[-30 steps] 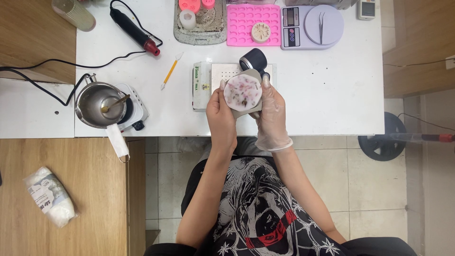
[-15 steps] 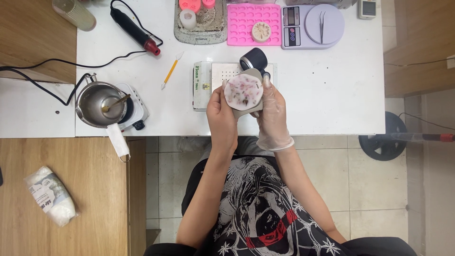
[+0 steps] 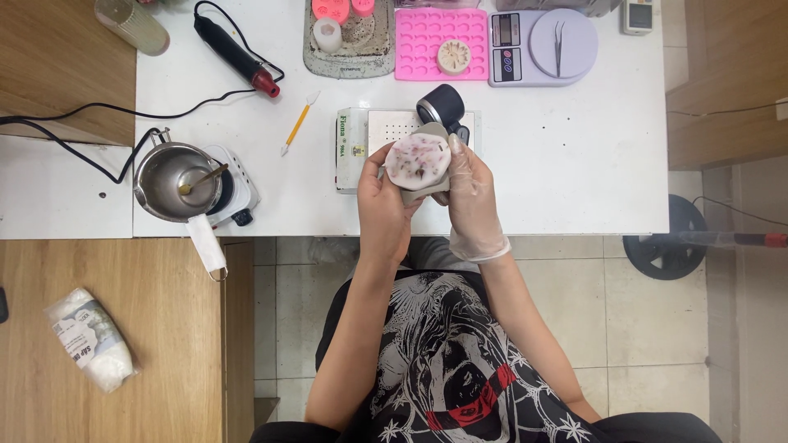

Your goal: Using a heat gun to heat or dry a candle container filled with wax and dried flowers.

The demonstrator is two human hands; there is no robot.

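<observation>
Both my hands hold a grey mould filled with pale pink wax flecked with dark bits, raised above the front edge of the white table. My left hand is bare and grips its left side. My right hand wears a clear glove and grips its right side. Just behind the mould lie a white box and a black cylinder.
A metal pot with a spoon sits on a small hot plate at the left. At the back lie a black heat tool, a pink silicone tray, a lilac scale with tweezers and a yellow-handled tool. A white bag lies on the wooden surface.
The mould has tilted very slightly in my hands; otherwise nothing has visibly moved.
</observation>
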